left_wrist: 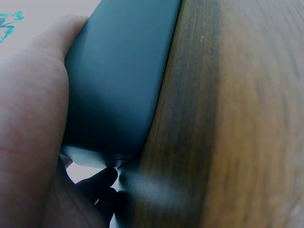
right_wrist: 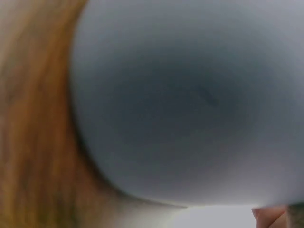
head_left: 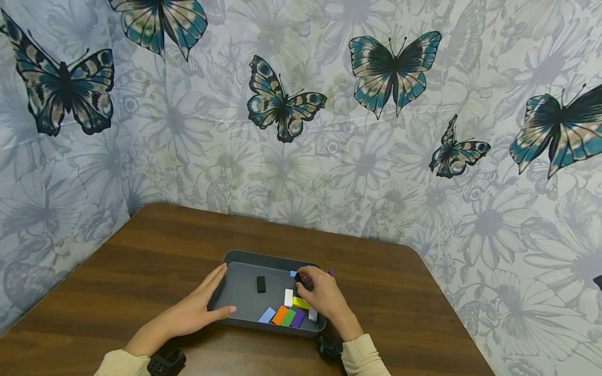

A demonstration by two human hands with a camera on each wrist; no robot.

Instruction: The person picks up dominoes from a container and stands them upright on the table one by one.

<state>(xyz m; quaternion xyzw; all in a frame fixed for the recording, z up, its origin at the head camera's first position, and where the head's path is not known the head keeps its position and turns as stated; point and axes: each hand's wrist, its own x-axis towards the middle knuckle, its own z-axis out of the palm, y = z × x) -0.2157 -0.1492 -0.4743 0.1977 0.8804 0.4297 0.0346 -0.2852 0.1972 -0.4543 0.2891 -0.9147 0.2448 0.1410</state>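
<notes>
A dark grey tray [head_left: 244, 301] lies on the wooden table with small coloured blocks in it. My left hand [head_left: 195, 308] rests against the tray's left side, fingers straight along it and thumb over the near rim. In the left wrist view, that hand lies close against the tray's outer wall [left_wrist: 118, 71]. Over the right part of the tray, my right hand [head_left: 322, 293] pinches a black block [head_left: 298, 279], partly hidden by the fingers. Another black block [head_left: 261, 284] lies alone near the middle. The right wrist view shows mostly the tray's blurred wall [right_wrist: 166, 118].
Along the near right lie a light blue block [head_left: 266, 315], an orange one [head_left: 280, 315], a green one [head_left: 288, 317] and a purple one [head_left: 298, 318]. White [head_left: 288, 297] and yellow [head_left: 301, 303] blocks lie just behind. A butterfly-patterned wall covering [head_left: 301, 172] stands behind the table.
</notes>
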